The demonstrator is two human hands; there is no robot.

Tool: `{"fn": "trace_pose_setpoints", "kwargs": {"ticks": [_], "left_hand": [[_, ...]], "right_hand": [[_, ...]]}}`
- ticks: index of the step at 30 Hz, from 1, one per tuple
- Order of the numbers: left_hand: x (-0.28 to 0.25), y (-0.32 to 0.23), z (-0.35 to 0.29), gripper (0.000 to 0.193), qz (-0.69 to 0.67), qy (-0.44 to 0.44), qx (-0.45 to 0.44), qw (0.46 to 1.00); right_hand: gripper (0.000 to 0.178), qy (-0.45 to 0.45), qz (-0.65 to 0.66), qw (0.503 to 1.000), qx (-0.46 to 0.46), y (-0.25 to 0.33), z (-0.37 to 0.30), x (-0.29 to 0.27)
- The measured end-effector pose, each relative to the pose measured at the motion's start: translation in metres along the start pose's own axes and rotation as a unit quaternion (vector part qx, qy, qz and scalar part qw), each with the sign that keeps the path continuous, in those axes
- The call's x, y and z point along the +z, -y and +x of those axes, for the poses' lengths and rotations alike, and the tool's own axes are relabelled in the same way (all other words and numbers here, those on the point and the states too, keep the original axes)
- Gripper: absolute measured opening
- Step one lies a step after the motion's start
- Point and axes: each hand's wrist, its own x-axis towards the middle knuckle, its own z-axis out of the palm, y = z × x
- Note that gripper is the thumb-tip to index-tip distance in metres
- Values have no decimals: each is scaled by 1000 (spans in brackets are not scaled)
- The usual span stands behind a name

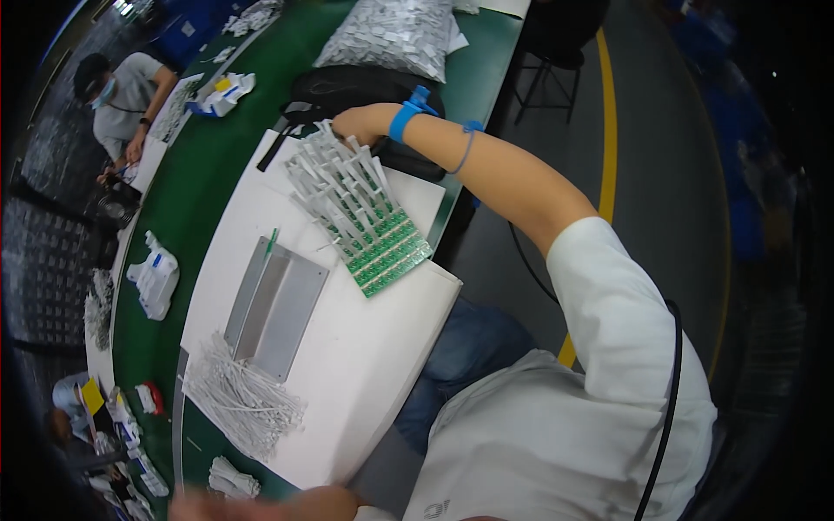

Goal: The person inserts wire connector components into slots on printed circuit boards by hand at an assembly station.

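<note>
My right hand (358,124), with a blue strap at the wrist, reaches to the far end of a green circuit board panel (391,253). Its fingers are hidden behind white cables (339,178) that lie in rows across the panel, so their hold does not show. At the lower edge, my left hand (234,505) is smeared by motion, close to a small bundle of white cables (232,478). Between the hands, a grey bent metal plate (291,304) lies on the white work surface (365,365). A loose pile of white cables (243,395) lies against its lower end.
A black bag (373,87) and a clear bag of small white parts (391,39) lie past my right hand. White plastic packs (156,276) rest on the green bench (187,217). Across it, a co-worker (126,104) handles things. A stool (556,65) stands on the floor.
</note>
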Motion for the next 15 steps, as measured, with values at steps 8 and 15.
{"fn": "trace_pose_setpoints", "kwargs": {"ticks": [8,15], "left_hand": [[-1,152,-129,59,497,575,-298,577],[-9,132,-117,48,520,600,-235,561]], "right_hand": [[42,-173,107,978,54,13,-49,-36],[33,-381,225,896,35,54,-86,-86]]}}
